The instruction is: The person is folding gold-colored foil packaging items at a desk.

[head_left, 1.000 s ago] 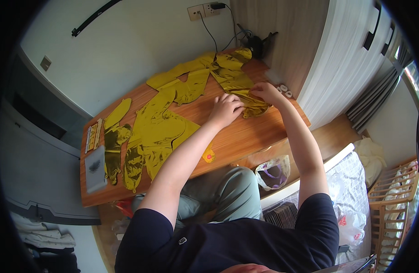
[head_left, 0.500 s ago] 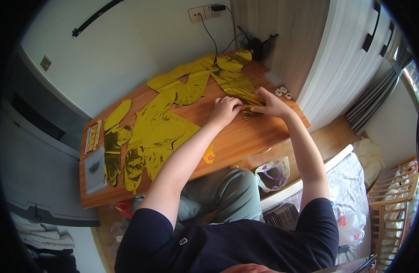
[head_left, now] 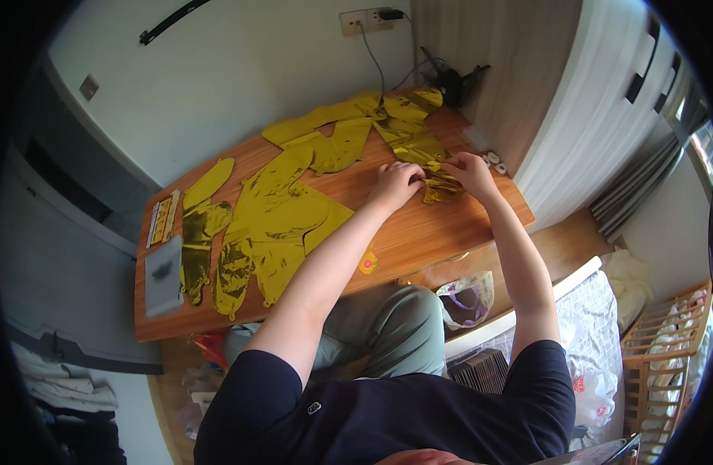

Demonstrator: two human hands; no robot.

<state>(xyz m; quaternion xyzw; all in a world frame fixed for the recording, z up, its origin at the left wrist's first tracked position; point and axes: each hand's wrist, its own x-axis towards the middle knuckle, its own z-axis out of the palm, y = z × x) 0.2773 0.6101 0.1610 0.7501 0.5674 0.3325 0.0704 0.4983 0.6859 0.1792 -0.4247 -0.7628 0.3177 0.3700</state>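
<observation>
Right hand [head_left: 471, 174]: thumb and forefinger closed, apparently pinching the edge of a crumpled gold foil piece [head_left: 443, 186]. Left hand [head_left: 397, 186]: fingers curled inward at the foil's other side; whether they grip film, cannot tell. Foil lies between the two sets of fingertips, a creased fan on their near side, the rest running away beyond them over the wooden table [head_left: 426, 232]. Larger gold foil sheet [head_left: 283, 205] flat, left of the left fingers; small white rolls [head_left: 494, 162] just beyond the right ones. Step in hand, my reading: fingertip handling of this narrow section. Next move calls for a light, steady pinch; film looks thin, easily creased.
</observation>
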